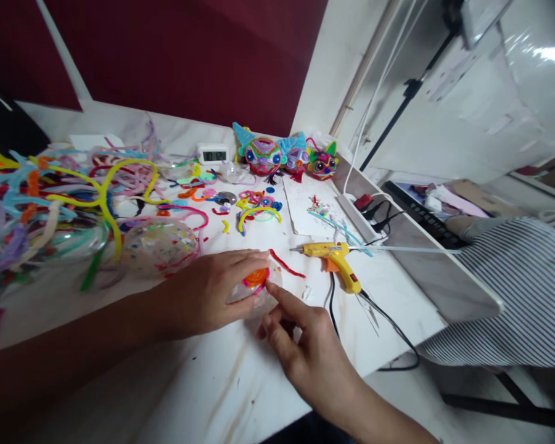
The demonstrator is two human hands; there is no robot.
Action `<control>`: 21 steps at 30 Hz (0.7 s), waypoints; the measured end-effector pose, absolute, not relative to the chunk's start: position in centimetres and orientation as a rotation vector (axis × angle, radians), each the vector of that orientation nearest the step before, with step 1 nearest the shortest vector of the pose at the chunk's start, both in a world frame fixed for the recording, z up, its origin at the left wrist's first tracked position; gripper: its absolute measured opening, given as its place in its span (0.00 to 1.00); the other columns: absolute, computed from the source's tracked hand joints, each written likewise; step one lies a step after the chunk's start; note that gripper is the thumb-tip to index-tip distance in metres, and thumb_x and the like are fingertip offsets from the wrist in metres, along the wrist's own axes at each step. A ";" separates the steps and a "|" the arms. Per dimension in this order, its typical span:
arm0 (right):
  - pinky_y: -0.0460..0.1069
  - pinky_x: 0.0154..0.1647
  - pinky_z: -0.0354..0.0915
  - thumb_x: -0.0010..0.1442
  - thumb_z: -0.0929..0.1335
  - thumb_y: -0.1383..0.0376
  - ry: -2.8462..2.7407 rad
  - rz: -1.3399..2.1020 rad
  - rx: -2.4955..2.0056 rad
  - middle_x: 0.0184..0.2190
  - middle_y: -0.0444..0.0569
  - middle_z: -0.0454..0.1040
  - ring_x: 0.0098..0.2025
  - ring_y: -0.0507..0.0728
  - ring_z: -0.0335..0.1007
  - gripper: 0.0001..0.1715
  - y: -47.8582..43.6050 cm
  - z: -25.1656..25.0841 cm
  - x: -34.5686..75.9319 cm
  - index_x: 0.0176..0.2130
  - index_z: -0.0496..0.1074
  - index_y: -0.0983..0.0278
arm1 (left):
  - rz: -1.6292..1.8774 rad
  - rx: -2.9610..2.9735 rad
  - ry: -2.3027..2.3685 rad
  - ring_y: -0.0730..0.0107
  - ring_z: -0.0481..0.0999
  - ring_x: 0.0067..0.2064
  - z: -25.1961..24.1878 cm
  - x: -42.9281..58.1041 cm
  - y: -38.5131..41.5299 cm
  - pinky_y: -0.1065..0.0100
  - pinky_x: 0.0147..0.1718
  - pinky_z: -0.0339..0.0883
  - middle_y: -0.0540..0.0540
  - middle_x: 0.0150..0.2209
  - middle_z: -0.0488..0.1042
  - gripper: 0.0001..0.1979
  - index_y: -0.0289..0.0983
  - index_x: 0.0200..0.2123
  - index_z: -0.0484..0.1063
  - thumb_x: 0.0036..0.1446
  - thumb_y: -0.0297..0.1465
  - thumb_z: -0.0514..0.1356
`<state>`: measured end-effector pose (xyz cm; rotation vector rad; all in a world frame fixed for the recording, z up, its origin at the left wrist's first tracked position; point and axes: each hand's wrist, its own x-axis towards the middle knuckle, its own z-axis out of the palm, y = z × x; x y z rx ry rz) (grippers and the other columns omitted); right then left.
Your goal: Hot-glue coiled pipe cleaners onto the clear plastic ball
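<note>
My left hand (213,290) lies over a clear plastic ball (259,295) on the white table (203,382), fingers wrapped round it. On the ball sits an orange and pink pipe-cleaner spiral (256,277). My right hand (305,351) is just below the ball, index finger stretched out and touching the spiral's edge, other fingers curled. A red pipe-cleaner piece (287,265) lies beside the ball.
A yellow glue gun (335,259) with a black cord lies to the right. A heap of coloured pipe cleaners (50,197) and another clear ball (160,246) sit left. Three finished pipe-cleaner faces (287,157) and a small clock (213,153) stand at the back. A person in a striped sleeve (513,290) sits right.
</note>
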<state>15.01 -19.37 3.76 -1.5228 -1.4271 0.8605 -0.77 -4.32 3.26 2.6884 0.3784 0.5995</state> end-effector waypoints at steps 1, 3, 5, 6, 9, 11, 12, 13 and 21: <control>0.46 0.29 0.67 0.64 0.65 0.70 -1.464 0.828 -1.553 0.29 0.46 0.80 0.27 0.52 0.72 0.28 -19.4 3.8 15.1 0.63 0.72 0.71 | 0.607 2.691 0.376 0.54 0.76 0.62 3.3 -0.8 -4.3 0.57 0.62 0.71 0.37 0.60 0.77 0.22 0.35 0.59 0.71 0.62 0.31 0.57; 0.47 0.30 0.68 0.65 0.65 0.69 -1.545 0.718 -1.602 0.30 0.48 0.81 0.27 0.53 0.72 0.27 -19.3 3.8 15.4 0.61 0.73 0.72 | 0.599 2.691 0.377 0.53 0.76 0.62 3.3 -0.8 -4.4 0.56 0.62 0.71 0.36 0.60 0.77 0.22 0.34 0.59 0.72 0.63 0.31 0.56; 0.48 0.30 0.68 0.65 0.65 0.69 -1.626 0.568 -1.612 0.32 0.50 0.80 0.27 0.54 0.71 0.23 -19.0 3.7 15.9 0.58 0.75 0.72 | 0.578 2.686 0.383 0.53 0.76 0.62 3.4 -0.7 -4.4 0.55 0.62 0.71 0.36 0.60 0.77 0.21 0.34 0.59 0.72 0.64 0.31 0.55; 0.49 0.30 0.69 0.66 0.65 0.69 -1.664 0.491 -1.601 0.32 0.51 0.80 0.28 0.54 0.71 0.22 -18.8 3.7 16.3 0.56 0.77 0.71 | 0.566 2.684 0.386 0.53 0.76 0.62 3.4 -0.7 -4.4 0.55 0.62 0.71 0.36 0.60 0.77 0.21 0.35 0.59 0.72 0.64 0.31 0.55; 0.49 0.32 0.71 0.67 0.64 0.71 -1.784 0.282 -1.534 0.35 0.53 0.78 0.33 0.56 0.73 0.18 -18.1 3.4 17.4 0.52 0.77 0.69 | 0.556 2.675 0.390 0.54 0.75 0.63 3.3 -0.7 -4.4 0.56 0.63 0.70 0.37 0.61 0.76 0.22 0.35 0.60 0.71 0.64 0.31 0.55; 0.51 0.36 0.73 0.68 0.63 0.72 -1.866 0.170 -1.491 0.38 0.55 0.77 0.37 0.57 0.74 0.18 -17.7 3.3 18.1 0.53 0.77 0.69 | 0.558 2.671 0.382 0.54 0.74 0.64 3.3 -0.7 -4.3 0.57 0.64 0.69 0.38 0.61 0.76 0.22 0.35 0.61 0.70 0.65 0.31 0.55; 0.52 0.38 0.74 0.68 0.63 0.73 -1.906 0.120 -1.473 0.40 0.56 0.77 0.39 0.58 0.74 0.18 -17.6 3.2 18.4 0.54 0.76 0.69 | 0.560 2.671 0.376 0.55 0.74 0.64 3.3 -0.7 -4.3 0.57 0.64 0.68 0.38 0.61 0.76 0.22 0.35 0.61 0.70 0.65 0.31 0.54; 0.53 0.39 0.75 0.69 0.63 0.73 -1.943 0.071 -1.455 0.41 0.57 0.77 0.41 0.59 0.74 0.18 -17.5 3.2 18.6 0.54 0.76 0.69 | 0.556 2.670 0.370 0.55 0.74 0.64 3.3 -0.7 -4.3 0.56 0.64 0.68 0.38 0.62 0.76 0.22 0.35 0.61 0.70 0.66 0.31 0.54; 0.57 0.41 0.74 0.71 0.62 0.77 -2.177 -0.200 -1.383 0.52 0.65 0.77 0.44 0.62 0.72 0.19 -17.2 2.6 19.0 0.57 0.71 0.70 | 0.528 2.701 0.353 0.56 0.74 0.65 3.4 -1.0 -4.1 0.57 0.65 0.67 0.37 0.63 0.74 0.22 0.35 0.62 0.70 0.67 0.31 0.53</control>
